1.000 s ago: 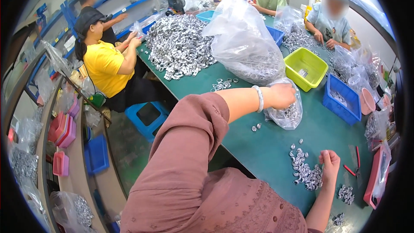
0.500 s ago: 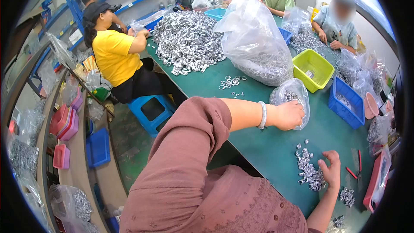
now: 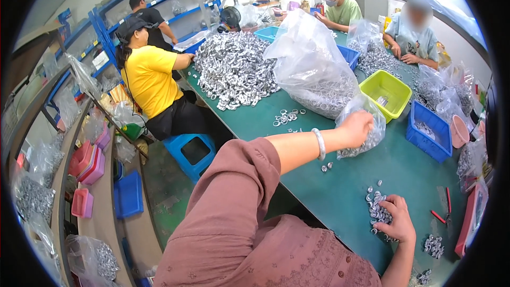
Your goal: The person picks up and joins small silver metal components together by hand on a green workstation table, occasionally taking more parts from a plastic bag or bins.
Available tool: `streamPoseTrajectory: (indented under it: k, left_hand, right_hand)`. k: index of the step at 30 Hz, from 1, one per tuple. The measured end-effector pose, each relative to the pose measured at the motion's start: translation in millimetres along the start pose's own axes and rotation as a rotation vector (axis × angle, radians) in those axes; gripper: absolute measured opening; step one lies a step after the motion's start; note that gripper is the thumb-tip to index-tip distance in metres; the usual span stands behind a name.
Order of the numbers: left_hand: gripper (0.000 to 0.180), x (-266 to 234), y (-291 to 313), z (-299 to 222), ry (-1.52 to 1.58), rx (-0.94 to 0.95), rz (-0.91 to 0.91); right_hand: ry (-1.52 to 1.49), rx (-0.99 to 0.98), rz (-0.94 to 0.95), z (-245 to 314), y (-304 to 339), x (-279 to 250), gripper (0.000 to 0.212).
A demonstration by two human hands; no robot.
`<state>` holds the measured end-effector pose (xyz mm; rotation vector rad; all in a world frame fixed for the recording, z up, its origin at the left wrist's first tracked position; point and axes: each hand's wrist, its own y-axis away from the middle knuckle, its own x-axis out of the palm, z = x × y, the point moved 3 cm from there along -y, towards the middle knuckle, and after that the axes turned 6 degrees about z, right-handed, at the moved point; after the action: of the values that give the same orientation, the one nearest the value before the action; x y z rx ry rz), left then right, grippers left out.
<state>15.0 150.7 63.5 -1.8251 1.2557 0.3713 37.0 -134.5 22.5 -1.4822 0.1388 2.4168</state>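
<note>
My left hand, with a pale bangle at its wrist, is closed on the upper part of a small clear plastic bag. Silvery metal pieces show through the bag, which rests on the green table beside a much larger bag of rings. A few loose silvery pieces lie just below the small bag. My right hand rests at a small pile of curved silvery pieces, thumb and fingers apart around its right side. Part of this pile is hidden under the hand.
A lime-green basket and blue basket stand at the right. Red-handled pliers lie near another small pile. A large heap of metal pieces covers the far left. Co-workers sit around the table; a blue stool stands left.
My left hand has risen and pulled up on the small bag. My right hand has moved left and down onto the pile. Loose pieces now show below the bag.
</note>
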Motion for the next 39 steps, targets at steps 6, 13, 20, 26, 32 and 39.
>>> streamPoseTrajectory:
  k: [6, 13, 20, 26, 32, 39]
  left_hand:
    - [0.007, -4, -10, 12, 0.057, -0.122, 0.104]
    - [0.004, -32, -20, 12, 0.02, 0.031, -0.137]
    - [0.009, -16, -20, 2, 0.381, -0.032, -0.249]
    - [0.011, -38, -56, 11, 0.452, -0.037, -0.435]
    - [0.006, -26, -36, -38, 0.019, 0.256, -0.194]
    - [0.011, 31, 35, -66, -0.16, 0.29, 0.563]
  right_hand:
    - [0.011, -0.014, -0.032, -9, 10, -5, 0.056]
    - [0.014, -0.021, 0.052, 2, 0, -12, 0.054]
    - [-0.028, -0.003, 0.065, -5, 8, -11, 0.046]
    - [-0.046, -0.02, 0.06, -3, 4, -9, 0.045]
    - [-0.048, 0.0, 0.046, -4, 9, -11, 0.044]
    - [-0.059, -0.055, 0.022, -1, 4, -12, 0.049]
